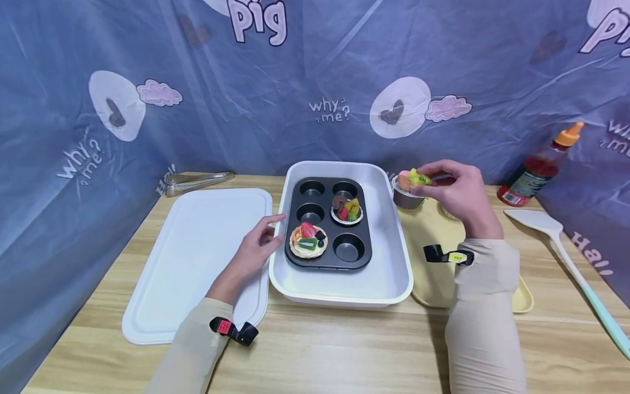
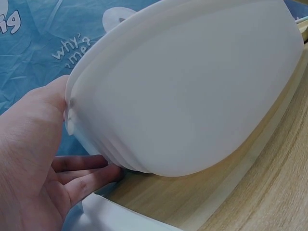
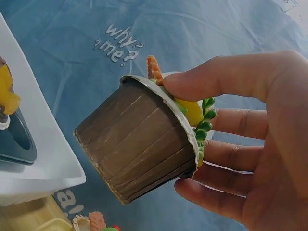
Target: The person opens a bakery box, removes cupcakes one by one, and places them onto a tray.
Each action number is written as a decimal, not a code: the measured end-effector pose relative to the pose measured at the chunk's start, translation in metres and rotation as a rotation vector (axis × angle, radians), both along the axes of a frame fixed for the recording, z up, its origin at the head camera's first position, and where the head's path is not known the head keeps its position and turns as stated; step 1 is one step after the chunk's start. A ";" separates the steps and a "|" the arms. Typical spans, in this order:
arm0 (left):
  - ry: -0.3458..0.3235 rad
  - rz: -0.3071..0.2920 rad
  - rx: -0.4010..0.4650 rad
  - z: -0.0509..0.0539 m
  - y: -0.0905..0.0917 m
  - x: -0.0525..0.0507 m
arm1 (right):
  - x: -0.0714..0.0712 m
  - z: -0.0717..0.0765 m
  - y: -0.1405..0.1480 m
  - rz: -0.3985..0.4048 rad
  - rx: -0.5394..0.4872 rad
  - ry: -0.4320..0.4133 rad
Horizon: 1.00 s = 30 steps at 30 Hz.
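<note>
My right hand pinches a toy cupcake by its top, with the thumb at the rim and the fingers on the far side. It has a brown pleated cup and fruit pieces, and tilts in the right wrist view. At the left edge of a white tub, my left hand holds the wall, its thumb over the rim and its other fingers low on the outside. Inside the tub lies a dark muffin pan. A fruit tart sits at its front left and a chocolate fruit tart at its middle right.
Left of the tub lies a white tray, with metal tongs behind it. A yellow tray lies to the right, partly under my right arm. Farther right are a sauce bottle and a white spatula.
</note>
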<state>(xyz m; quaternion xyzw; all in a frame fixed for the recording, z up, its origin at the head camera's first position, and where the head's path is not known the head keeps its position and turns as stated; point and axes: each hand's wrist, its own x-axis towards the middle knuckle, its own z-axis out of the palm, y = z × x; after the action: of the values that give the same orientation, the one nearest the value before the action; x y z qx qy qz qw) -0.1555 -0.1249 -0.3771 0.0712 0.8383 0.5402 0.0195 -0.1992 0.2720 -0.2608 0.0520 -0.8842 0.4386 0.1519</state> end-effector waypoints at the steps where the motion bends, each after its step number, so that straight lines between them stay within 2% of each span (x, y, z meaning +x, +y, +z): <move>1: -0.006 -0.001 0.001 0.000 0.000 0.000 | 0.001 0.000 0.000 -0.002 0.003 0.000; 12: -0.033 -0.009 0.010 0.001 -0.001 -0.001 | 0.007 -0.006 0.003 -0.020 0.004 -0.026; 24: -0.032 -0.016 -0.003 0.002 0.000 -0.001 | 0.017 -0.025 0.015 -0.034 -0.035 -0.050; 30: -0.033 -0.017 -0.001 0.002 -0.001 0.000 | 0.022 -0.036 0.022 -0.036 -0.007 -0.070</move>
<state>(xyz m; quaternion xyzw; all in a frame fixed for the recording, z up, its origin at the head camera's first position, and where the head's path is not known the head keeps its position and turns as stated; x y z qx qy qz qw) -0.1558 -0.1260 -0.3747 0.0692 0.8374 0.5409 0.0378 -0.1774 0.2944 -0.2967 0.0203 -0.8882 0.4404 0.1290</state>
